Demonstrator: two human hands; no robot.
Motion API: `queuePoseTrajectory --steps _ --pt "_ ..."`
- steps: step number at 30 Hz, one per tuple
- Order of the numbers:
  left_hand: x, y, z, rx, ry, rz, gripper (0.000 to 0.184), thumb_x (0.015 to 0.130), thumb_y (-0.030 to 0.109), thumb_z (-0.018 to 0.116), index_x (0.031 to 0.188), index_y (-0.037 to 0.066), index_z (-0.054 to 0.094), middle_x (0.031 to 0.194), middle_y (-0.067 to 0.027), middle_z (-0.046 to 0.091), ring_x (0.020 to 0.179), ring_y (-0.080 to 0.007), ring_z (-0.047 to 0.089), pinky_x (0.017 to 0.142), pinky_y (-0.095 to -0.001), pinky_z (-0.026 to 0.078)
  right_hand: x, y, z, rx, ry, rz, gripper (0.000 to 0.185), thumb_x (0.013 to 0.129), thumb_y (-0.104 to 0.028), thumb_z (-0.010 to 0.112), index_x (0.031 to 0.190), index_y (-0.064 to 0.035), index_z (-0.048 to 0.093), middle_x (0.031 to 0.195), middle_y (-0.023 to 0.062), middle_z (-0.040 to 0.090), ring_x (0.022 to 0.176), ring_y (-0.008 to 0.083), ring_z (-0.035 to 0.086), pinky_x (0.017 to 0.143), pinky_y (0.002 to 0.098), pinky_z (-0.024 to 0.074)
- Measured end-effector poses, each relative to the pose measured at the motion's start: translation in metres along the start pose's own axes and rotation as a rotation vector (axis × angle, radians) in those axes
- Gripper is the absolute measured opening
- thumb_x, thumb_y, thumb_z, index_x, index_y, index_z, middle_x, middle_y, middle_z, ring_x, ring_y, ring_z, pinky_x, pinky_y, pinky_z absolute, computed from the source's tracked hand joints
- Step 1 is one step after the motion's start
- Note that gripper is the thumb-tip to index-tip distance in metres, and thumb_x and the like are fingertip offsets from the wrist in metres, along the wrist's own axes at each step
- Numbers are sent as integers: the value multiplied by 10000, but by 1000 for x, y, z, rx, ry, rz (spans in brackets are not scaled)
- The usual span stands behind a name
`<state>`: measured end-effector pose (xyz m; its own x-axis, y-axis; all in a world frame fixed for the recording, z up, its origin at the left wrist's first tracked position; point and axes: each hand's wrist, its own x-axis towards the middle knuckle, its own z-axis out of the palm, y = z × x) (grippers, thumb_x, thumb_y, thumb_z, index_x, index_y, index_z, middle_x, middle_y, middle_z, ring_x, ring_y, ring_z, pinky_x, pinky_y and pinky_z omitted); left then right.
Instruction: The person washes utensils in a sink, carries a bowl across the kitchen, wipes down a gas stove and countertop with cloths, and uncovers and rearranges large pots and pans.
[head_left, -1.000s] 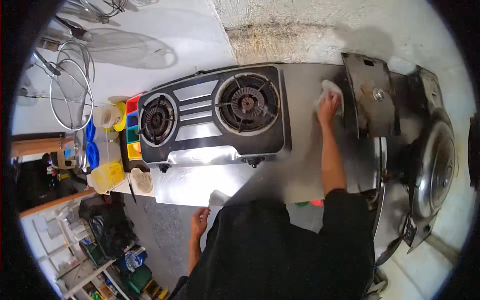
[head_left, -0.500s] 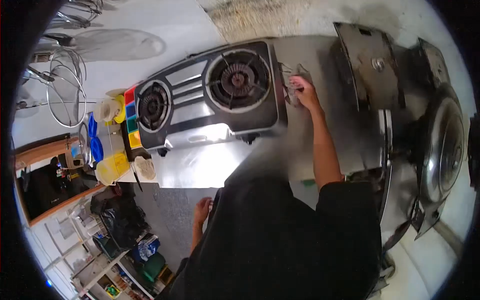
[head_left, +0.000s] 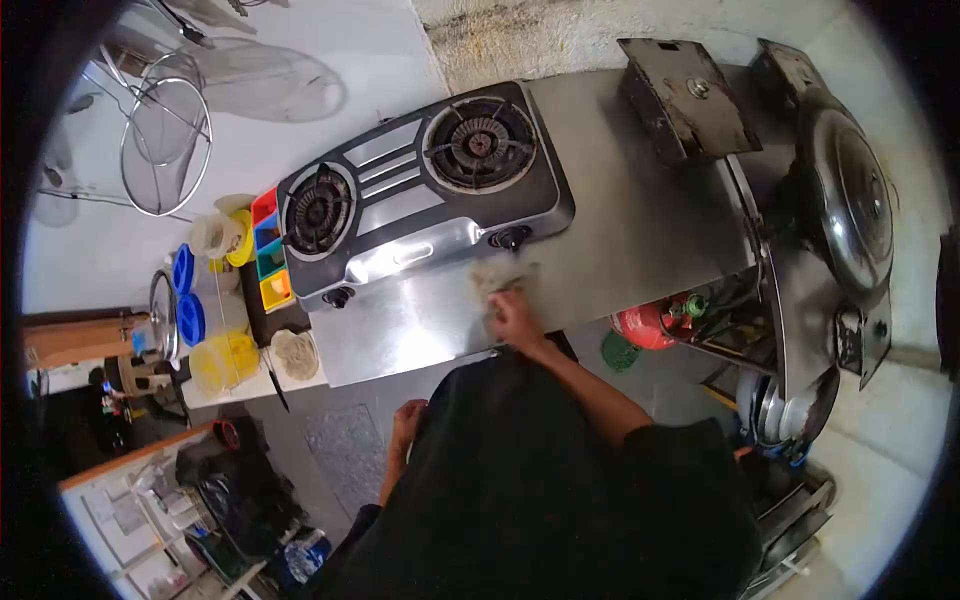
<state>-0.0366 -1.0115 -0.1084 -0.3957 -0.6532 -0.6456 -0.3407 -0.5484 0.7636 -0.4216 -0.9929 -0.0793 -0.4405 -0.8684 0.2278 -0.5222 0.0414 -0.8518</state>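
Observation:
My right hand (head_left: 515, 320) is closed on a crumpled, pale cloth (head_left: 500, 280), blurred by motion. The cloth lies on the steel counter (head_left: 640, 220) near its front edge, just below the right knob of the two-burner gas stove (head_left: 400, 215). Away from the counter, beside my dark shirt, my left hand (head_left: 408, 420) hangs low with its fingers curled in. No object shows in it, though the shirt covers part of the fingers.
Left of the stove stand coloured bins (head_left: 270, 255), a yellow tub (head_left: 222, 362) and blue lids (head_left: 188, 295). Wire strainers (head_left: 165, 150) hang on the wall. To the right are a stained metal box (head_left: 690, 100) and a large domed lid (head_left: 850, 190). Below sits a red gas cylinder (head_left: 645, 325).
My right hand has moved from the counter right of the stove, left and toward me, to the strip before the stove, with the cloth. The camera view has shifted; my left hand stays low.

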Motion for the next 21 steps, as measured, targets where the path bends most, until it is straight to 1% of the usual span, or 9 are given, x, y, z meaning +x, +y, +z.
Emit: queuePoseTrajectory --steps 3,6,7,9,11,12,15,17,21 --pt "-18 21 -7 321 77 14 240 889 166 571 1021 -29 620 862 -90 662 805 -163 621 750 -270 493 -1 -45 91 113 -31 -374 225 695 -38 562 919 -51 570 873 134 546 779 297 558 676 401 451" --pt "-21 11 -34 83 6 -96 366 881 256 579 1150 8 560 1033 -124 624 932 -226 606 787 -337 500 -26 -120 174 79 -690 -241 56 688 -67 558 738 -50 579 756 155 570 714 278 563 654 392 437" --pt "-44 22 -31 -134 -3 49 436 884 321 555 1206 29 514 1135 -135 566 1011 -254 568 819 -375 489 -38 -132 205 176 -867 -367 35 705 -65 554 707 -53 586 688 124 580 644 248 562 599 374 437" --pt "-82 45 -37 -341 -27 191 507 886 386 531 1261 50 469 1238 -146 508 1090 -281 530 850 -414 477 -72 -168 228 551 -734 -354 34 635 -97 582 604 -88 593 656 116 589 649 243 578 606 366 458" --pt "-104 60 -36 -962 68 71 601 878 495 472 1300 70 425 1347 -144 397 1177 -290 455 921 -449 427 -71 -201 210 439 -855 -340 29 663 -77 589 684 -58 592 695 109 574 682 220 570 611 336 453" --pt "-115 75 -32 -1063 87 124 560 900 472 437 1283 64 445 1280 -126 474 1131 -281 493 950 -418 402 -73 -213 202 338 -982 -324 80 691 -57 596 765 -27 592 734 101 559 716 197 561 616 307 448" --pt "-86 45 -82 -727 202 361 535 912 434 433 1286 52 442 1231 -103 522 1109 -262 511 943 -385 404 -77 -225 220 649 -940 -390 124 696 -41 619 815 -16 598 788 90 548 774 182 561 654 303 460" --pt "-86 92 -93 -691 236 474 523 920 398 440 1291 29 436 1208 -90 545 1095 -241 520 941 -357 397 -65 -243 188 636 -871 -402 146 721 -28 625 866 -24 613 808 74 557 772 180 564 667 316 472" --pt "-57 170 -130 -443 634 441 554 897 375 519 1286 -10 436 1225 -97 534 1099 -219 517 916 -365 415 -65 -184 157 480 -429 -240 217 741 -146 648 933 -49 625 808 98 560 707 214 560 668 330 473"
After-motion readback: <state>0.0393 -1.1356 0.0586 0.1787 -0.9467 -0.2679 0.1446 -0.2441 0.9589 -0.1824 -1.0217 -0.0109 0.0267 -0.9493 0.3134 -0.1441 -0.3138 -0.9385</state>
